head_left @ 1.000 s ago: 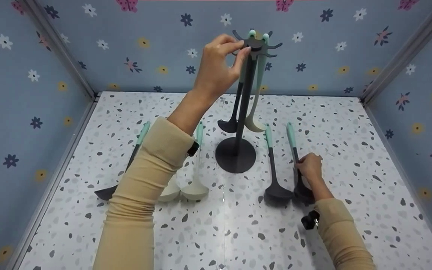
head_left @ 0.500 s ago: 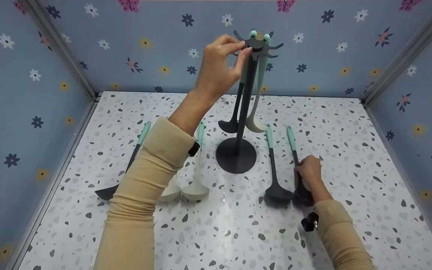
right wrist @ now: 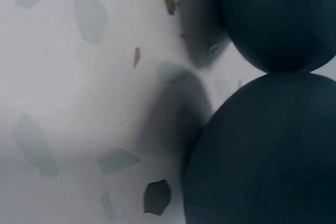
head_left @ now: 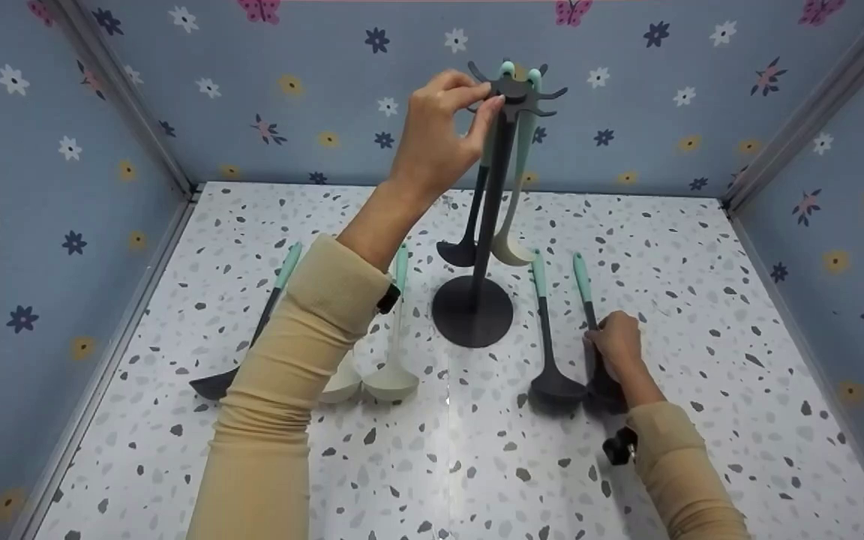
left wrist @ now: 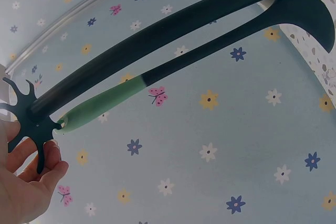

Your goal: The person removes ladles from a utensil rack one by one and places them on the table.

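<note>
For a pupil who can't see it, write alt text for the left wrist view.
A left hand holds a dark stand by its hooked top. A dark ladle hangs there by its green handle, against a blue flowered wall.

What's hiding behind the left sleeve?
A dark utensil and a pale ladle poke out from behind the left sleeve. It covers the pale one's upper part and some of the dark one; I can't see those.
</note>
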Action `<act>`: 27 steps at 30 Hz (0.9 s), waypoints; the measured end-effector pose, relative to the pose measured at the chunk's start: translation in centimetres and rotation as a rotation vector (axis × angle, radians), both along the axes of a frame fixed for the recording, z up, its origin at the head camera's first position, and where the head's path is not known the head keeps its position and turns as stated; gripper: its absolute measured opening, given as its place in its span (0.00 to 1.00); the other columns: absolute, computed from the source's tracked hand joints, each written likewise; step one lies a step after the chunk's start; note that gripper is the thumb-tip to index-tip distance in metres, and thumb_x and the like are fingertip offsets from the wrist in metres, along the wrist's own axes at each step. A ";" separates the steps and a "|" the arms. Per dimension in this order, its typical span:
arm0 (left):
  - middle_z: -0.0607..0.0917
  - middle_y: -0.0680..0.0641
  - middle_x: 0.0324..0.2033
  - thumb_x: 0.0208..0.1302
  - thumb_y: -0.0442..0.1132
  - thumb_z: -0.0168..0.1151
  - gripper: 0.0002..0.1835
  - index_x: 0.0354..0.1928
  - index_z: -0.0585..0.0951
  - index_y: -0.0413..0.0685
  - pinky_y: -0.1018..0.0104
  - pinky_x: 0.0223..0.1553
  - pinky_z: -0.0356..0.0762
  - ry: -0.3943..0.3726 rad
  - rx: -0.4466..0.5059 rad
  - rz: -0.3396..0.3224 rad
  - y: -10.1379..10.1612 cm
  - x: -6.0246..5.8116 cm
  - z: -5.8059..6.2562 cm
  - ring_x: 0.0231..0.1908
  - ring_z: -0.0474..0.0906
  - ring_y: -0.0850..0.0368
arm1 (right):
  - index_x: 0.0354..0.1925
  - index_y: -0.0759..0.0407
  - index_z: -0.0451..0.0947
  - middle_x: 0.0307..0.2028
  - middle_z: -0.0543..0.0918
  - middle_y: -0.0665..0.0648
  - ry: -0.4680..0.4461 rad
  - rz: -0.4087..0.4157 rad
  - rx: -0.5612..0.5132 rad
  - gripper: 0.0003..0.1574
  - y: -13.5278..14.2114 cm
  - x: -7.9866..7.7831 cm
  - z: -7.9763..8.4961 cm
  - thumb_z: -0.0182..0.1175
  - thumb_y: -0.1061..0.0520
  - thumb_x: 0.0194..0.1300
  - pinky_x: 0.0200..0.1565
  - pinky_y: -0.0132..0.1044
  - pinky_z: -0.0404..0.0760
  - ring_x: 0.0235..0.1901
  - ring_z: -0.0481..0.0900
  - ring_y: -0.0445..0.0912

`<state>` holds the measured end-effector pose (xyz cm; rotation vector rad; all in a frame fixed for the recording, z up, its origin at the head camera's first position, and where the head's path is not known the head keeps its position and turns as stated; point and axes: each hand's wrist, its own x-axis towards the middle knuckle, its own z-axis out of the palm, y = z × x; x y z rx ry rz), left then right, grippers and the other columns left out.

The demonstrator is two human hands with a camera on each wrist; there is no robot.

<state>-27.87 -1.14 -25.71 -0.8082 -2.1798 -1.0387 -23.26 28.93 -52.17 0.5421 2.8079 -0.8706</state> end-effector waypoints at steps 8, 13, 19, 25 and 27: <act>0.78 0.41 0.36 0.64 0.41 0.51 0.17 0.45 0.78 0.34 0.74 0.41 0.65 -0.004 0.007 -0.005 0.0 0.0 0.0 0.38 0.72 0.54 | 0.42 0.76 0.74 0.33 0.79 0.70 0.243 0.125 0.023 0.20 -0.6 -0.6 1.3 0.59 0.60 0.56 0.32 0.43 0.75 0.32 0.77 0.56; 0.78 0.41 0.36 0.64 0.41 0.50 0.17 0.45 0.77 0.34 0.74 0.41 0.65 0.003 0.008 -0.007 0.0 0.0 -0.1 0.38 0.73 0.54 | 0.42 0.72 0.76 0.34 0.80 0.67 0.433 0.172 -0.095 0.18 -1.8 -1.0 2.8 0.60 0.59 0.57 0.35 0.44 0.75 0.34 0.78 0.55; 0.78 0.41 0.36 0.64 0.40 0.51 0.16 0.45 0.78 0.33 0.74 0.41 0.66 0.028 0.021 -0.013 -0.1 0.0 -0.2 0.39 0.73 0.53 | 0.42 0.67 0.78 0.36 0.81 0.62 0.572 0.207 -0.234 0.17 -3.8 -1.2 5.1 0.60 0.55 0.58 0.38 0.39 0.74 0.37 0.77 0.51; 0.78 0.41 0.36 0.64 0.40 0.51 0.17 0.45 0.78 0.33 0.73 0.41 0.66 0.030 0.018 -0.002 0.0 0.0 -0.2 0.38 0.73 0.54 | 0.42 0.65 0.78 0.37 0.81 0.60 0.681 0.249 -0.422 0.18 -5.4 -1.9 6.9 0.60 0.54 0.57 0.36 0.28 0.74 0.36 0.77 0.44; 0.78 0.41 0.36 0.64 0.41 0.51 0.17 0.45 0.78 0.33 0.73 0.41 0.66 0.025 0.018 0.002 0.0 0.0 -0.2 0.38 0.73 0.54 | 0.42 0.65 0.78 0.38 0.81 0.61 0.704 0.264 -0.461 0.18 -5.9 -2.1 7.4 0.60 0.54 0.57 0.36 0.27 0.74 0.36 0.77 0.43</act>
